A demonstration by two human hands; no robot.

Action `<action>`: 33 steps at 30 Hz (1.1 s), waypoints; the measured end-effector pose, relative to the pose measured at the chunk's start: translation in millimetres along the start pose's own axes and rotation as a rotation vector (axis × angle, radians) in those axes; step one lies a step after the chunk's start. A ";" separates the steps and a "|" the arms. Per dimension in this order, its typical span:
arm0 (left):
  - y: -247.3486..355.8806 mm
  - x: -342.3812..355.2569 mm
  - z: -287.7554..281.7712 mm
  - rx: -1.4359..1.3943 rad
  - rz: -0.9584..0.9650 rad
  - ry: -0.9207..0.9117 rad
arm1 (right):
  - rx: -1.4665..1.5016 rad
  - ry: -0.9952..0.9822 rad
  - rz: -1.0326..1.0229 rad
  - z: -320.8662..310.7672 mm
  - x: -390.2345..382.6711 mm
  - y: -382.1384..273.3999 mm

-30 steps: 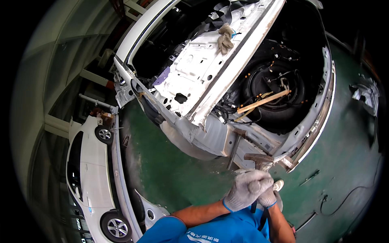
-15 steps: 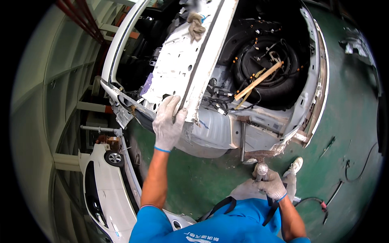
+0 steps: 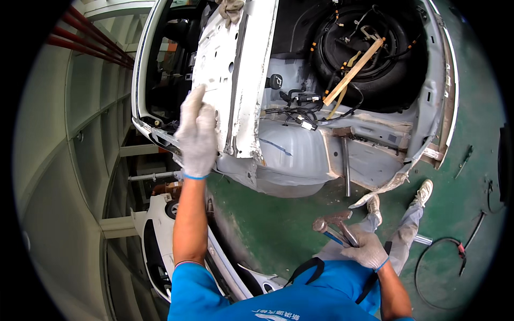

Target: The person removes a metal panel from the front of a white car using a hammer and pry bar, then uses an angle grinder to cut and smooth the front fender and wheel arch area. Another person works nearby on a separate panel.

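My left hand (image 3: 196, 134), in a pale work glove, is raised by the edge of a white sheet-metal panel (image 3: 219, 67) on the car body. Its fingers are stretched out and it holds nothing; whether it touches the metal I cannot tell. In front of my waist, my right hand (image 3: 367, 249), gloved too, is closed around the handles of what look like two hammers. One has a rusty head (image 3: 339, 216), the other a rounded metal head (image 3: 319, 224). Another hammer (image 3: 346, 160) lies across the grey body near the rear corner, handle toward me.
The opened rear of the car holds a black round spare-wheel well (image 3: 342, 88), a wooden stick (image 3: 353, 72) and loose wiring (image 3: 300, 112). Crumpled gloves (image 3: 230, 10) lie on the panel. A white car (image 3: 160, 235) stands at left; a cable (image 3: 420, 278) lies on the green floor.
My left hand has lifted from the panel's near edge and shifted left. My right hand has tilted the hammers so their heads point up and left. The whole view has shifted.
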State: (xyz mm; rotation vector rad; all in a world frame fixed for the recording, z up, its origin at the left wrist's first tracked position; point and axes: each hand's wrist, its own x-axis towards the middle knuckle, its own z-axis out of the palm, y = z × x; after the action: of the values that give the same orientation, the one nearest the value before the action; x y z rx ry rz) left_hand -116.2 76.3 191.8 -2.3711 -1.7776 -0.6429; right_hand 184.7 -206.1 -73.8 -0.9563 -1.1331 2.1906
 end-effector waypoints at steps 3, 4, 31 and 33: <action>17.3 6.4 23.2 0.135 0.153 -0.108 | -0.029 -0.029 -0.022 -6.3 10.1 2.9; 17.8 9.9 23.9 0.110 0.169 -0.149 | 0.003 -0.053 0.062 -7.7 11.7 1.3; 18.9 11.7 27.4 0.196 -0.051 -0.258 | -0.206 -0.238 0.186 -40.8 86.5 -48.8; 7.5 -1.3 28.4 0.232 -0.068 -0.161 | -0.222 -0.266 0.194 -44.9 99.4 -47.3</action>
State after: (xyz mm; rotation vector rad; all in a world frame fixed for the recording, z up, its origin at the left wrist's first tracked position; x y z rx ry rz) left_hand -101.9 82.3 166.9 -2.2700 -1.8867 -0.2406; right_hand 161.0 -90.5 -88.2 -0.9162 -1.4879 2.4410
